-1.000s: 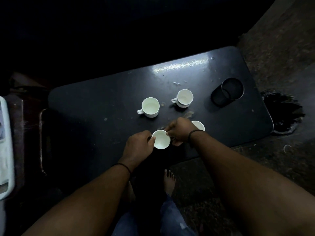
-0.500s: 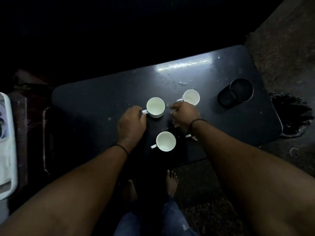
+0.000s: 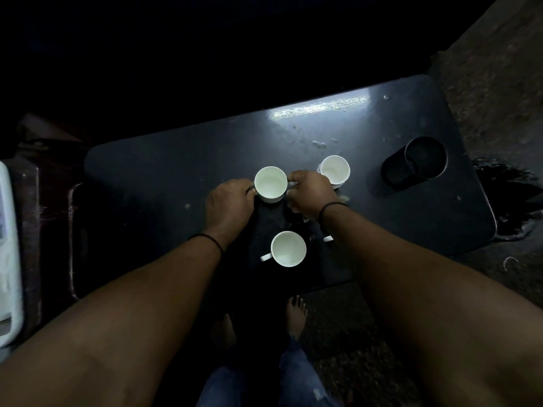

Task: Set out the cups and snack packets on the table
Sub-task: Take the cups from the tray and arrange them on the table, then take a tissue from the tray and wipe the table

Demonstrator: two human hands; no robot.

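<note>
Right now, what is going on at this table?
A person is arranging white cups on a dark table. The left hand and right hand are on either side of the far cup. The near cup and right cup stand untouched; a dark tumbler stands farther right. No snack packets show.

Well to the right of the right hand (image 3: 311, 192), near the far right end of the desk (image 3: 176, 171): a black cylindrical container (image 3: 417, 163), open mouth showing, inside too dark to read. Beyond both hands, a few pale specks (image 3: 318, 144) on the dark top. Past the desk's right end, rough brownish floor (image 3: 499, 83) with a ragged black patch (image 3: 511, 201) and, nearer, a small pale curl (image 3: 509, 261). Far to the left of the left hand (image 3: 227, 205), dark reddish wooden furniture (image 3: 29, 215) and, at the frame's edge, a white plastic object (image 3: 8, 254), cut off and unidentifiable.
</note>
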